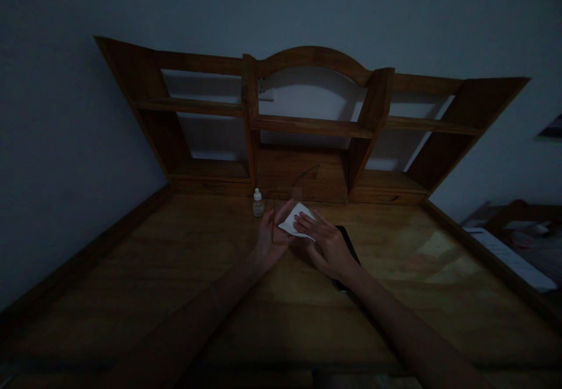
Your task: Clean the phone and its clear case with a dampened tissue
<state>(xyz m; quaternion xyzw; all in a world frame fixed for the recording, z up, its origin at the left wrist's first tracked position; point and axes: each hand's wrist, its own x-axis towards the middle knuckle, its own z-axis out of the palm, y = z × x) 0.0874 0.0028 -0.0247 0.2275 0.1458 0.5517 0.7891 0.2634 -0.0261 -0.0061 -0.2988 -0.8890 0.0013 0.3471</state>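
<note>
Forearms (395, 313) reach over the tabletop (408, 254) to a clear pane (281, 198) in the left hand's (266, 244) grip, which might slip if the right hand (332, 249), gripping a tissue (288, 222) against it, pressed too hard.

Two bare hands meet near the middle of the view

The left forearm (197, 313) reaches up and inward from the lower left; the right forearm (401, 316) slants in from the lower right, and both are bare. The left hand (273, 234) is turned with its palm up and inward, its fingers angled forward and to the right in a supporting hold; the right hand (328, 247) comes over from the other side, palm down, its fingers reaching leftward above the left hand's fingers; its nails look dark; its thumb sits lower, nearer the body, and the dim light hides the finer creases.
</note>
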